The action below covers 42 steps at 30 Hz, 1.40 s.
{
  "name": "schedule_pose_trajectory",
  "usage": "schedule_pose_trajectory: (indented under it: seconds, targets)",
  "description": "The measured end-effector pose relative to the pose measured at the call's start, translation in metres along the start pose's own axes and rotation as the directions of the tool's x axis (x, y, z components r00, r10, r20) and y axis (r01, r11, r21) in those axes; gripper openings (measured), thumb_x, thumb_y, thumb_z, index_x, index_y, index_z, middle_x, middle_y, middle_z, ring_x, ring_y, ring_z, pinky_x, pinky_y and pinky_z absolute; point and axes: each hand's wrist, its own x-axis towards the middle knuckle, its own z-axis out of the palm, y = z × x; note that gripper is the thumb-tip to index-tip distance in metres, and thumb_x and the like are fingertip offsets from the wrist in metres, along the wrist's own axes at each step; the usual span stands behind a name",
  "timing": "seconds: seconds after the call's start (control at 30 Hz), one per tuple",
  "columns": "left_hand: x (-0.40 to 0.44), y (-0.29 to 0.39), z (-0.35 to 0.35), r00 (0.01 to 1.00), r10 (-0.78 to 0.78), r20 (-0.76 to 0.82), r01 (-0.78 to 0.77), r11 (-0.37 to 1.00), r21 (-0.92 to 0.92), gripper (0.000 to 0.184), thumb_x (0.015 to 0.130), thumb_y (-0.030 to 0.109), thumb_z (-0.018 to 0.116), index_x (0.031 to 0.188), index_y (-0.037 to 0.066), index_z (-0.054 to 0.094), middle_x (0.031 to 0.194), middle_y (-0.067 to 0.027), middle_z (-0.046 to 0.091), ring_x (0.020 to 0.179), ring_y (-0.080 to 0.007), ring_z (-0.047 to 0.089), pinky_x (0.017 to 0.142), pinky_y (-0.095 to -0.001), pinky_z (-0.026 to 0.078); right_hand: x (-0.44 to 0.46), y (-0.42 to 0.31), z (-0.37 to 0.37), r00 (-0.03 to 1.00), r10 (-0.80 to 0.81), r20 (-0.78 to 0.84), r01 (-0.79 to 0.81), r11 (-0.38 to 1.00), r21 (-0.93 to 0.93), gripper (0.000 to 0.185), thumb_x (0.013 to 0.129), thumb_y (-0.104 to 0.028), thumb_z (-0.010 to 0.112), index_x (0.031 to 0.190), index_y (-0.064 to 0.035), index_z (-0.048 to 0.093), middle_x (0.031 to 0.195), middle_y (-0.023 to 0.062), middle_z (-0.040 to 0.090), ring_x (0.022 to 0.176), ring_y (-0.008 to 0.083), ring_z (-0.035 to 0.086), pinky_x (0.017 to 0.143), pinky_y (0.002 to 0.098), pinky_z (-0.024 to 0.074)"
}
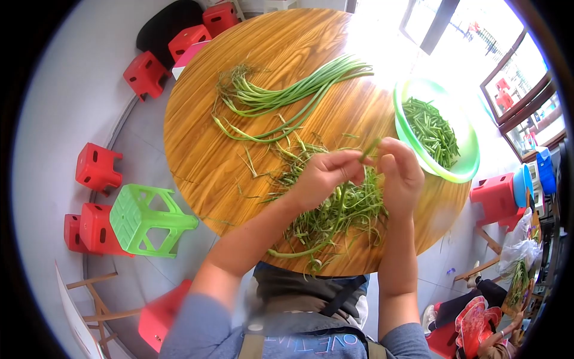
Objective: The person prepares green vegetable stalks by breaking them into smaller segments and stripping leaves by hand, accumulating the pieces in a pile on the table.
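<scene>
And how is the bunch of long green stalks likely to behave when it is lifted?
The bunch of stalks would probably sag, since several thin ones already curve. It may also slide apart, as no tie shows around it.

Left of the round worktop [200, 158], red stools [95, 166] and a green stool [133, 220] stand on grey floor [142, 140] before a pale wall [54, 125]. Bright windows [513, 84] stand beyond its upper right.

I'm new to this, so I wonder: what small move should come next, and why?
Perhaps snap a piece off the green stalk: the left hand pinches it near one end, the right hand is close by, and the bowl holds short green pieces.
</scene>
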Motion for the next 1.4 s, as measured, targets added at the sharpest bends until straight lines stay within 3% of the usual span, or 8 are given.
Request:
schedule_pose_trajectory:
  seconds: [0.23, 0.37, 0.53, 0.67, 0.9, 1.03, 1.13, 1.4]
  targets:
    - [0.003, 0.066, -0.041, 0.936, 0.313, -0.161, -0.349, 0.880, -0.323, 0.028, 0.091, 0.017, 0.051, 0.112, -0.002, 0.050, 0.080, -0.0054, 0.055, 0.071, -0.0134, 0.051, 0.068, -0.0276, 0.042, 0.001, 0.001, 0.003, 0.971, 0.206, 0.122, -0.207, 0.978, -0.009, 0.013, 0.087, -0.009, 0.059, 0.094, 0.0015, 0.062, 0.080, 0.0014, 0.062, 0.072, 0.0067, 0.053, 0.064, 0.0203, 0.0437]
    - [-0.009, 0.120, -0.059, 0.866, 0.479, -0.147, -0.500, 0.836, -0.225, 0.030, 0.091, 0.016, 0.051, 0.115, -0.002, 0.049, 0.080, -0.0048, 0.052, 0.070, -0.0129, 0.045, 0.065, -0.0259, 0.036, -0.004, -0.016, 0.026, 0.963, -0.044, 0.265, 0.135, 0.933, -0.334, 0.005, 0.081, -0.005, 0.063, 0.085, -0.0027, 0.064, 0.076, 0.0055, 0.060, 0.068, 0.0118, 0.056, 0.060, 0.0229, 0.0452]
    - [-0.029, 0.156, -0.085, 0.818, 0.565, -0.104, -0.575, 0.804, -0.154, 0.032, 0.091, 0.015, 0.052, 0.117, -0.003, 0.049, 0.082, -0.0055, 0.050, 0.069, -0.0134, 0.043, 0.064, -0.0256, 0.034, -0.060, -0.030, 0.048, 0.524, -0.090, 0.847, 0.507, 0.832, -0.226, 0.021, 0.070, -0.016, 0.071, 0.088, -0.0098, 0.061, 0.095, 0.0067, 0.056, 0.088, 0.0237, 0.055, 0.072, 0.0363, 0.0458]
    - [-0.035, 0.141, -0.075, 0.892, 0.447, -0.068, -0.451, 0.870, -0.199, 0.032, 0.092, 0.017, 0.048, 0.117, -0.003, 0.049, 0.082, -0.0038, 0.050, 0.070, -0.0106, 0.042, 0.065, -0.0257, 0.034, -0.104, 0.000, 0.053, 0.340, -0.160, 0.927, 0.715, 0.684, -0.144, 0.019, 0.072, -0.016, 0.065, 0.089, -0.0087, 0.059, 0.095, 0.0068, 0.054, 0.096, 0.0237, 0.053, 0.080, 0.0362, 0.0434]
    - [-0.028, 0.101, -0.025, 0.996, -0.011, -0.092, 0.009, 1.000, -0.013, 0.020, 0.090, 0.013, 0.052, 0.101, -0.001, 0.061, 0.072, -0.0025, 0.058, 0.050, -0.0038, 0.039, 0.044, -0.0166, 0.029, -0.055, 0.024, 0.034, 0.497, -0.183, 0.848, 0.835, 0.367, -0.410, 0.025, 0.066, -0.012, 0.059, 0.090, -0.0047, 0.058, 0.092, 0.0060, 0.052, 0.094, 0.0210, 0.052, 0.081, 0.0330, 0.0414]
    - [-0.017, 0.065, -0.007, 0.986, -0.159, -0.050, 0.163, 0.984, 0.075, 0.019, 0.090, 0.012, 0.050, 0.097, -0.001, 0.063, 0.070, -0.0029, 0.058, 0.048, -0.0044, 0.039, 0.043, -0.0175, 0.029, -0.042, 0.028, 0.034, 0.738, -0.183, 0.650, 0.599, 0.621, -0.506, 0.014, 0.081, -0.009, 0.060, 0.093, -0.0023, 0.058, 0.086, 0.0025, 0.056, 0.083, 0.0166, 0.054, 0.075, 0.0289, 0.0428]
    - [-0.007, 0.033, -0.011, 0.981, -0.190, 0.029, 0.192, 0.975, -0.110, 0.020, 0.090, 0.013, 0.050, 0.096, -0.002, 0.063, 0.070, -0.0039, 0.058, 0.047, -0.0047, 0.039, 0.042, -0.0182, 0.029, -0.040, 0.017, 0.032, 0.940, 0.301, 0.161, -0.286, 0.952, -0.109, 0.013, 0.089, -0.013, 0.055, 0.093, -0.0016, 0.059, 0.083, -0.0003, 0.056, 0.078, 0.0090, 0.052, 0.069, 0.0218, 0.0409]
    - [0.003, -0.003, -0.012, 0.960, -0.279, -0.039, 0.272, 0.955, -0.119, 0.022, 0.091, 0.015, 0.048, 0.093, -0.002, 0.062, 0.067, -0.0026, 0.056, 0.044, -0.0053, 0.036, 0.041, -0.0187, 0.026, 0.007, 0.006, 0.008, 0.922, 0.372, -0.110, -0.367, 0.928, 0.067, 0.036, 0.096, -0.031, 0.044, 0.095, 0.0003, 0.060, 0.075, -0.0021, 0.052, 0.063, 0.0042, 0.041, 0.056, 0.0186, 0.0340]
